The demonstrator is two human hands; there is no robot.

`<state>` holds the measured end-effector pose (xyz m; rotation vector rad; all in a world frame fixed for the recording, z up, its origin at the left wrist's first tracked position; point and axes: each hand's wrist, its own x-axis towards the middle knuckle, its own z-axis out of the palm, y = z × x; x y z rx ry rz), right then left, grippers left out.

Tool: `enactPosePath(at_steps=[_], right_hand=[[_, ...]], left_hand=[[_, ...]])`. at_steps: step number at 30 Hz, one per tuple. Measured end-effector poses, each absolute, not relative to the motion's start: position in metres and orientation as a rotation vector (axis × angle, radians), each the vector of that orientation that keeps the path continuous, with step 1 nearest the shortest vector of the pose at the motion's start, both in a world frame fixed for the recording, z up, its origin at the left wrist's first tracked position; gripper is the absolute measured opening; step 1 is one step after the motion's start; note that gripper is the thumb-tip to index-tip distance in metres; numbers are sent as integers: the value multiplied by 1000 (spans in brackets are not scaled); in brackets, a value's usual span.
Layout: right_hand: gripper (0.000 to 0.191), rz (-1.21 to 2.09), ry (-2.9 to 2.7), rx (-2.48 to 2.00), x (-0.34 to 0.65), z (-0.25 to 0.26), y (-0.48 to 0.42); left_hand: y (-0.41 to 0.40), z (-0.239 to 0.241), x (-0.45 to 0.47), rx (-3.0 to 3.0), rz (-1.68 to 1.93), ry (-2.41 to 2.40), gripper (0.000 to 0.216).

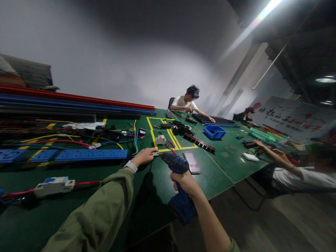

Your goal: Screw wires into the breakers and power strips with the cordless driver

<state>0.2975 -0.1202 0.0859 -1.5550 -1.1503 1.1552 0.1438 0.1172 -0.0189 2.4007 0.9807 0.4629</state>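
Note:
My right hand point(187, 182) is wrapped round the grip of a blue cordless drill point(178, 182), whose nose points left toward my other hand. My left hand point(144, 156), in an olive sleeve with a white wristband, pinches a small orange and white part point(154, 153) right at the drill's tip, above the green table point(157, 185). A white circuit breaker point(160, 139) sits just beyond, inside a yellow taped square.
Blue power strips point(90, 154) and loose coloured wires lie at the left, with another white breaker point(54, 185) on red wire nearer me. A blue bin point(214, 132) stands farther off. Three other people work at the far end and right side.

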Motion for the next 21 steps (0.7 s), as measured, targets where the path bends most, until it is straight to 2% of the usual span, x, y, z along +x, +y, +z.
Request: enactPosePath(at_steps=[21], right_hand=[[25,1148,-1133,-1565,297,85,-120]], left_hand=[[103,-4,140,2402,494,983,53]])
